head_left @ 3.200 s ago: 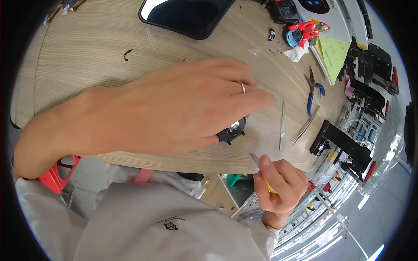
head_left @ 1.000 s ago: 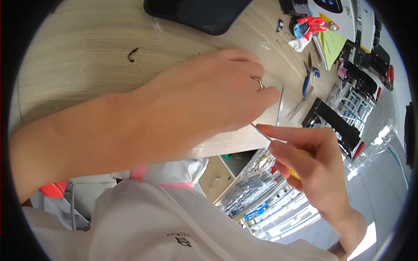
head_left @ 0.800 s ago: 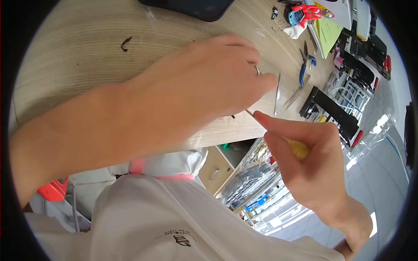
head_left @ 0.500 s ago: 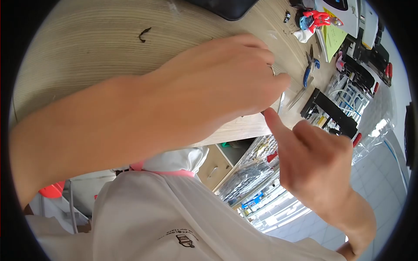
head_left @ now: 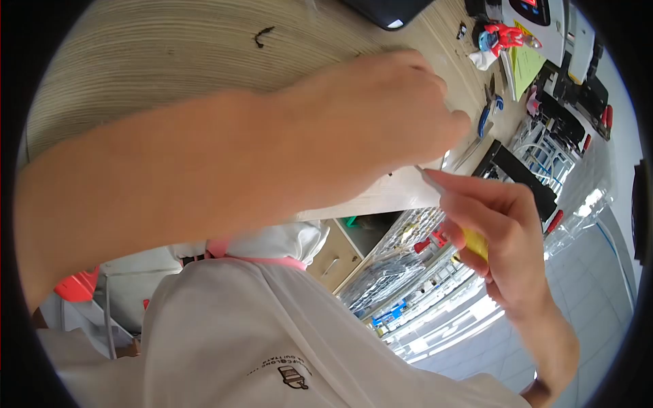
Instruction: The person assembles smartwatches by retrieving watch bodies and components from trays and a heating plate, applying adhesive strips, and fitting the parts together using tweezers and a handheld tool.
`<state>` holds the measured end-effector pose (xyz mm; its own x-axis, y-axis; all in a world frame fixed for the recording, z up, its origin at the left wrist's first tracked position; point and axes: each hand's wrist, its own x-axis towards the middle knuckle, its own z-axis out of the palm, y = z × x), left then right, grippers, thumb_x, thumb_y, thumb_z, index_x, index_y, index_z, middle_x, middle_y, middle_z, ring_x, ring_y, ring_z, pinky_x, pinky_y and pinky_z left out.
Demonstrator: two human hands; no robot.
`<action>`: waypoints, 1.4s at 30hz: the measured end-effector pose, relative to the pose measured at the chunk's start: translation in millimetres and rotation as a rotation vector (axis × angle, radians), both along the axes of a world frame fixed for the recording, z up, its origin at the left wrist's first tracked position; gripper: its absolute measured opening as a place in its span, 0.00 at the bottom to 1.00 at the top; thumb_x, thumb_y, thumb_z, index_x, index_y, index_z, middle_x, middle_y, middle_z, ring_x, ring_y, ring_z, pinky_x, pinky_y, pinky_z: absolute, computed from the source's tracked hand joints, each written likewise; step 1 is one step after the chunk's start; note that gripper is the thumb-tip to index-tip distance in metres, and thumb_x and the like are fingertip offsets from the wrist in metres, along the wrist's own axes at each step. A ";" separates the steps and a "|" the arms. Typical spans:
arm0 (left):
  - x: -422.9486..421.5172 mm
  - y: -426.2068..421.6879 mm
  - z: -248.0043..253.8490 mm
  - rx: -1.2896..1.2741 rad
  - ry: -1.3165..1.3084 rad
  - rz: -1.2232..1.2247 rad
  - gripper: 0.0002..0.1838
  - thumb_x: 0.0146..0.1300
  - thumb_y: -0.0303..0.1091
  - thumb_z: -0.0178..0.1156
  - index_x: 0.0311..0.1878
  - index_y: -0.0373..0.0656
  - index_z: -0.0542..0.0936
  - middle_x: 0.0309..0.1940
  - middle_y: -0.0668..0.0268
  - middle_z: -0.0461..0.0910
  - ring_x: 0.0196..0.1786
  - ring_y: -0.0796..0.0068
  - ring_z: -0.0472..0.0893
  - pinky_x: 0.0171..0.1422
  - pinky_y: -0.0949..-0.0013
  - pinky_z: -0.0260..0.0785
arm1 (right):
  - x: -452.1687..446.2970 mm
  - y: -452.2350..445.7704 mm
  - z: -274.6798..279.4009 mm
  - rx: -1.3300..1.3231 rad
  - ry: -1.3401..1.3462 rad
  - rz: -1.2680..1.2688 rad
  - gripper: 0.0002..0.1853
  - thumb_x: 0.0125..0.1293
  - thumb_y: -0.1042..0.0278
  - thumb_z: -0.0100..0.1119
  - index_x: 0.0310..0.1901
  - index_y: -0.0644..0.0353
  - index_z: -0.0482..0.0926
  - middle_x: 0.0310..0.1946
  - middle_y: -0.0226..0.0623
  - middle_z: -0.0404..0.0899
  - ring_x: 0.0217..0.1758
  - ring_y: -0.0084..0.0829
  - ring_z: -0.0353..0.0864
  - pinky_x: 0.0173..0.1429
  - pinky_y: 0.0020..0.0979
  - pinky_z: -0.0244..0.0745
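Note:
My left hand is closed, back facing up, low over the wooden table. Its fingertips are hidden beneath it, so I cannot make out what they hold. My right hand is wrapped around a tool with a yellow handle. A narrow grey metal tip sticks out past its index finger and reaches just under the edge of the left hand. By the left wrist lies a small dark speck near the table's edge.
A curled black scrap and a black case lie farther up the table. Blue-handled pliers, a red figure and a yellow-green paper are at the right. An open drawer sits below the table edge.
My right hand has turned, so the yellow handle and metal tip now show. The left hand has shifted slightly right, and the whole view has moved a little.

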<state>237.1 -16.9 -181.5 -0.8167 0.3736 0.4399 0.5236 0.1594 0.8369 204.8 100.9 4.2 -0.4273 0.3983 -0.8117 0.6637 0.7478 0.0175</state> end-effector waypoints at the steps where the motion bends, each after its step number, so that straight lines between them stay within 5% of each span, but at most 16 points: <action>1: -0.8 0.5 -2.6 0.033 0.024 0.008 0.15 0.51 0.25 0.72 0.43 0.38 0.80 0.38 0.57 0.83 0.52 0.53 0.83 0.61 0.57 0.74 | 2.4 7.1 -0.8 -0.013 0.033 0.141 0.17 0.71 0.74 0.59 0.58 0.66 0.90 0.18 0.29 0.74 0.17 0.12 0.62 0.19 0.22 0.52; 3: -1.8 1.2 -5.6 0.062 0.055 0.018 0.15 0.50 0.25 0.72 0.42 0.38 0.80 0.38 0.57 0.84 0.52 0.52 0.83 0.60 0.57 0.74 | 6.6 25.3 -5.5 -0.030 0.072 0.284 0.17 0.72 0.75 0.58 0.57 0.67 0.90 0.18 0.30 0.75 0.17 0.11 0.62 0.19 0.22 0.53; 6: -2.7 0.4 -2.9 0.023 0.033 0.001 0.15 0.51 0.23 0.71 0.42 0.38 0.80 0.37 0.57 0.84 0.52 0.52 0.83 0.60 0.57 0.74 | 10.9 47.8 -7.1 -0.242 0.298 1.046 0.20 0.67 0.80 0.60 0.59 0.66 0.89 0.18 0.31 0.71 0.18 0.14 0.64 0.19 0.25 0.54; 8: -3.5 -0.9 -2.2 -0.014 0.023 -0.018 0.14 0.50 0.23 0.70 0.42 0.38 0.80 0.37 0.57 0.83 0.52 0.53 0.83 0.60 0.57 0.74 | 6.7 45.8 -1.4 -0.008 0.277 1.911 0.27 0.58 0.84 0.63 0.61 0.66 0.88 0.19 0.30 0.66 0.18 0.20 0.66 0.19 0.27 0.57; 11: -4.1 0.1 -1.3 -0.031 0.027 -0.019 0.14 0.51 0.23 0.70 0.42 0.39 0.80 0.37 0.57 0.83 0.52 0.53 0.83 0.59 0.56 0.73 | 6.8 50.0 -4.0 0.065 0.339 2.156 0.32 0.51 0.85 0.66 0.63 0.66 0.87 0.20 0.28 0.64 0.17 0.26 0.67 0.20 0.28 0.59; 12: -3.9 0.4 -0.3 -0.032 0.027 -0.018 0.14 0.51 0.23 0.70 0.42 0.39 0.80 0.37 0.57 0.83 0.52 0.53 0.83 0.59 0.56 0.73 | 8.1 48.9 -3.5 0.064 0.338 2.155 0.32 0.51 0.85 0.66 0.63 0.66 0.87 0.20 0.28 0.64 0.17 0.26 0.67 0.20 0.28 0.59; 15: -4.8 -3.7 3.2 -0.040 -0.117 -0.129 0.23 0.48 0.23 0.75 0.47 0.42 0.77 0.43 0.61 0.83 0.60 0.55 0.78 0.68 0.57 0.68 | 10.0 37.4 -2.7 -0.074 0.256 1.629 0.27 0.58 0.83 0.64 0.62 0.66 0.87 0.18 0.28 0.67 0.16 0.23 0.66 0.20 0.26 0.58; 16: -3.0 -3.2 1.0 -0.010 -0.051 -0.077 0.17 0.52 0.23 0.72 0.45 0.40 0.78 0.40 0.60 0.83 0.56 0.55 0.80 0.65 0.58 0.71 | 7.7 32.8 -3.6 -0.131 0.207 1.178 0.24 0.62 0.81 0.63 0.61 0.66 0.88 0.18 0.28 0.70 0.16 0.20 0.66 0.20 0.26 0.56; 21: -6.0 -3.9 1.8 -0.034 -0.017 -0.070 0.12 0.56 0.24 0.68 0.44 0.39 0.80 0.38 0.60 0.83 0.53 0.56 0.82 0.61 0.59 0.73 | -17.8 -6.8 1.4 -0.005 -0.085 0.038 0.16 0.73 0.73 0.59 0.56 0.68 0.90 0.17 0.29 0.75 0.16 0.14 0.64 0.22 0.21 0.55; 23: -5.5 -3.1 1.9 -0.033 0.000 -0.063 0.12 0.56 0.24 0.68 0.44 0.39 0.80 0.38 0.60 0.83 0.53 0.56 0.82 0.60 0.59 0.73 | 4.0 25.3 -6.2 -0.064 -0.022 0.084 0.17 0.71 0.77 0.61 0.58 0.68 0.89 0.18 0.30 0.76 0.16 0.14 0.64 0.21 0.22 0.56; 27: -7.2 -4.0 6.9 -0.080 -0.019 -0.062 0.13 0.55 0.24 0.68 0.45 0.38 0.80 0.38 0.59 0.83 0.53 0.56 0.82 0.59 0.60 0.74 | 28.1 50.4 -10.9 -0.260 0.364 0.997 0.27 0.61 0.89 0.63 0.63 0.65 0.87 0.18 0.32 0.73 0.17 0.17 0.64 0.19 0.28 0.55; 29: -9.8 -3.2 7.7 -0.079 -0.179 -0.155 0.23 0.45 0.19 0.74 0.44 0.42 0.74 0.39 0.61 0.80 0.56 0.54 0.77 0.67 0.55 0.67 | 35.2 50.4 -8.8 -0.086 0.387 1.368 0.30 0.58 0.90 0.62 0.64 0.62 0.87 0.18 0.32 0.68 0.16 0.22 0.63 0.20 0.30 0.53; 33: -10.5 -5.0 9.2 -0.100 -0.178 -0.191 0.25 0.41 0.18 0.73 0.44 0.43 0.74 0.39 0.62 0.79 0.55 0.54 0.77 0.67 0.52 0.68 | 52.8 69.0 -21.9 0.088 0.571 1.756 0.37 0.47 0.82 0.62 0.65 0.66 0.86 0.21 0.27 0.64 0.17 0.21 0.61 0.19 0.29 0.51; 34: -8.5 -4.5 10.2 -0.084 -0.156 -0.134 0.26 0.41 0.19 0.73 0.44 0.43 0.74 0.39 0.63 0.79 0.55 0.54 0.77 0.66 0.51 0.68 | 56.2 78.2 -32.6 0.080 0.693 1.830 0.35 0.43 0.79 0.60 0.60 0.72 0.87 0.21 0.24 0.56 0.19 0.18 0.56 0.19 0.25 0.46; 38: -9.3 -2.2 13.5 -0.090 -0.109 -0.062 0.26 0.42 0.20 0.74 0.46 0.43 0.75 0.39 0.65 0.80 0.53 0.54 0.79 0.69 0.50 0.69 | 59.7 90.6 -41.4 0.036 0.779 1.744 0.34 0.44 0.79 0.60 0.60 0.72 0.88 0.20 0.23 0.56 0.18 0.18 0.56 0.19 0.24 0.46; 42: -15.3 -3.3 21.6 -0.165 -0.216 -0.162 0.25 0.43 0.22 0.75 0.46 0.42 0.76 0.40 0.66 0.82 0.51 0.56 0.80 0.77 0.49 0.69 | 64.8 93.6 -43.2 -0.004 0.729 1.620 0.39 0.40 0.78 0.61 0.63 0.68 0.87 0.22 0.26 0.66 0.17 0.19 0.60 0.19 0.26 0.51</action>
<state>221.8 -20.3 -159.9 -0.8088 0.5581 0.1854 0.3660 0.2310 0.9015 269.6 194.5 -39.0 -0.5929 -0.7491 -0.2954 -0.7969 0.5986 0.0814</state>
